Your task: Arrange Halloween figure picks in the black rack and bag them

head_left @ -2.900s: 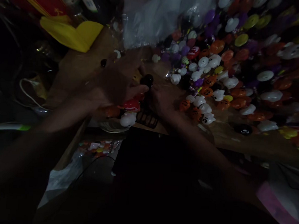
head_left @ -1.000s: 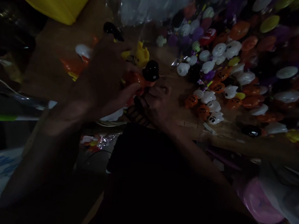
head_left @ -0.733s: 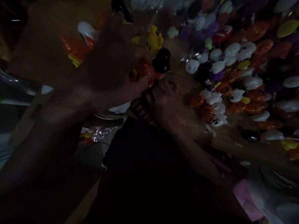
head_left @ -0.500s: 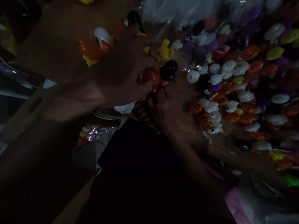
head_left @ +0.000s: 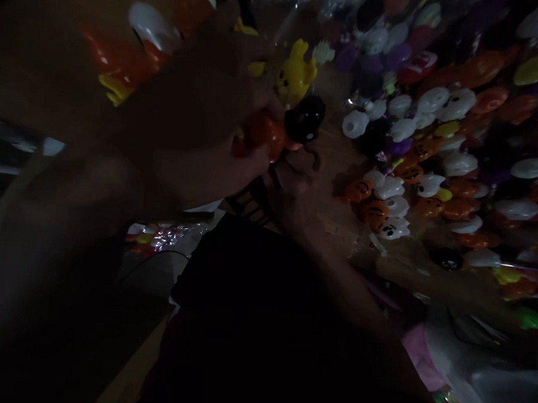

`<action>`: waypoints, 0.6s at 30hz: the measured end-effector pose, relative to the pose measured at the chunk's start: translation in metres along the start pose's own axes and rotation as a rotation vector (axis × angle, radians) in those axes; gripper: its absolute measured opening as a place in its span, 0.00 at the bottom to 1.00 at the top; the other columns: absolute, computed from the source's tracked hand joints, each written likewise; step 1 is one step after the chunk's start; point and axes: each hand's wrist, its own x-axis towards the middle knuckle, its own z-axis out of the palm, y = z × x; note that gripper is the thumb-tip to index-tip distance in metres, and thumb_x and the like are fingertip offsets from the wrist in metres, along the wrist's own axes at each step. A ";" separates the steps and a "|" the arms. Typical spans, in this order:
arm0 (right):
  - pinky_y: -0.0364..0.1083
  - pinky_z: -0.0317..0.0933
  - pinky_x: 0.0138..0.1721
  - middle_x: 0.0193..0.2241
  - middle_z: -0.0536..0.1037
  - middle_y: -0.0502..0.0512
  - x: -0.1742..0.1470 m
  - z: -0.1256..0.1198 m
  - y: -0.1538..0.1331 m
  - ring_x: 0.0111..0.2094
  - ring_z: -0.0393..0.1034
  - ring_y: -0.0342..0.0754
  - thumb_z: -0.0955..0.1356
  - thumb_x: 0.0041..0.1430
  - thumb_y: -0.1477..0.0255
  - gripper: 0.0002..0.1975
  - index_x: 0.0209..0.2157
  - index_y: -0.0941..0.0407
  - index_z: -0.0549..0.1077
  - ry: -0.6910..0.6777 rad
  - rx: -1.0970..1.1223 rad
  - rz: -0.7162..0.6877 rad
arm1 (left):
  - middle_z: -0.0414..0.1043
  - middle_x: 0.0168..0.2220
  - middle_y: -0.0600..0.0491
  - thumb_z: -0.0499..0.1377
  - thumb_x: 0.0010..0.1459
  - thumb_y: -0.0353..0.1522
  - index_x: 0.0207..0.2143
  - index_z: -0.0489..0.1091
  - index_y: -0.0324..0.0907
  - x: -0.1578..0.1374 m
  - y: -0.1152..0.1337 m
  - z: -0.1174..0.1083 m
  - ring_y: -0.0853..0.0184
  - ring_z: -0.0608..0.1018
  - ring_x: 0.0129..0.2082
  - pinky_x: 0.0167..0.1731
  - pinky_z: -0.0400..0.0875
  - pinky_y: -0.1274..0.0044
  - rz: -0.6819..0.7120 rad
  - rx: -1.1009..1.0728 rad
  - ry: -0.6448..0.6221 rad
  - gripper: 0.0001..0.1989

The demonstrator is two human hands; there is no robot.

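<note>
The scene is very dark. My left hand (head_left: 196, 119) is closed around a glossy orange toy (head_left: 264, 134), with the thumb below it and the fingers above. Just under the toy, my right hand (head_left: 294, 194) has its fingers curled together; whatever they pinch is dark and hidden. A round black toy (head_left: 306, 119) sits against the orange toy's right side. Beyond the fingers stands a yellow animal figure (head_left: 296, 73). Beside my left wrist lies a white-and-orange toy (head_left: 154, 27). A dark slatted piece (head_left: 251, 203) shows below my hands.
Many small white, orange, purple and black figures, such as a pumpkin-faced one (head_left: 358, 190), crowd the wooden table's right side. Below left is a clear bag (head_left: 168, 237) of colourful pieces. A pink item (head_left: 423, 354) lies low on the right, and a green piece (head_left: 531, 318) at the right edge.
The view has come closer and darkened, so my left hand and the toys look larger. My left hand keeps its grip on the orange toy; my right hand stays beneath it.
</note>
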 end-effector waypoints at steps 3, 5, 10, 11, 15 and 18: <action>0.58 0.53 0.68 0.40 0.82 0.53 0.000 -0.001 0.001 0.46 0.74 0.49 0.59 0.77 0.59 0.21 0.36 0.50 0.79 -0.074 0.021 0.043 | 0.63 0.63 0.49 0.60 0.57 0.37 0.48 0.76 0.35 0.004 0.003 0.001 0.39 0.54 0.73 0.59 0.64 0.46 0.070 0.030 0.016 0.20; 0.58 0.53 0.68 0.40 0.81 0.54 0.000 0.001 0.001 0.47 0.74 0.50 0.59 0.76 0.58 0.21 0.37 0.50 0.79 -0.103 0.028 0.052 | 0.67 0.57 0.49 0.63 0.55 0.36 0.46 0.77 0.34 0.010 0.009 -0.001 0.38 0.54 0.73 0.59 0.64 0.45 -0.004 0.052 -0.045 0.19; 0.61 0.54 0.65 0.41 0.81 0.58 0.000 0.009 0.003 0.48 0.74 0.53 0.60 0.76 0.63 0.18 0.40 0.54 0.78 -0.045 0.030 0.035 | 0.69 0.60 0.54 0.68 0.55 0.33 0.52 0.74 0.41 0.016 0.029 -0.021 0.55 0.68 0.67 0.60 0.71 0.60 -0.216 -0.092 -0.039 0.21; 0.61 0.54 0.65 0.41 0.81 0.59 0.001 0.009 0.003 0.49 0.74 0.54 0.61 0.75 0.64 0.17 0.40 0.55 0.78 -0.036 0.030 0.035 | 0.70 0.60 0.57 0.68 0.57 0.34 0.52 0.74 0.43 0.012 0.032 -0.028 0.59 0.72 0.64 0.59 0.72 0.63 -0.227 -0.116 0.023 0.20; 0.62 0.55 0.64 0.41 0.82 0.59 0.001 -0.005 0.005 0.50 0.74 0.55 0.65 0.72 0.67 0.12 0.39 0.56 0.79 -0.026 0.064 0.005 | 0.76 0.51 0.61 0.56 0.70 0.34 0.53 0.73 0.44 -0.029 0.033 -0.044 0.68 0.77 0.57 0.60 0.71 0.70 -0.185 -0.143 0.457 0.12; 0.59 0.62 0.60 0.44 0.81 0.59 -0.011 -0.028 0.010 0.49 0.74 0.54 0.64 0.72 0.70 0.11 0.45 0.55 0.78 0.045 0.133 -0.034 | 0.79 0.45 0.56 0.57 0.69 0.39 0.47 0.77 0.43 -0.077 0.021 -0.023 0.65 0.81 0.47 0.54 0.75 0.69 -0.382 -0.172 0.737 0.13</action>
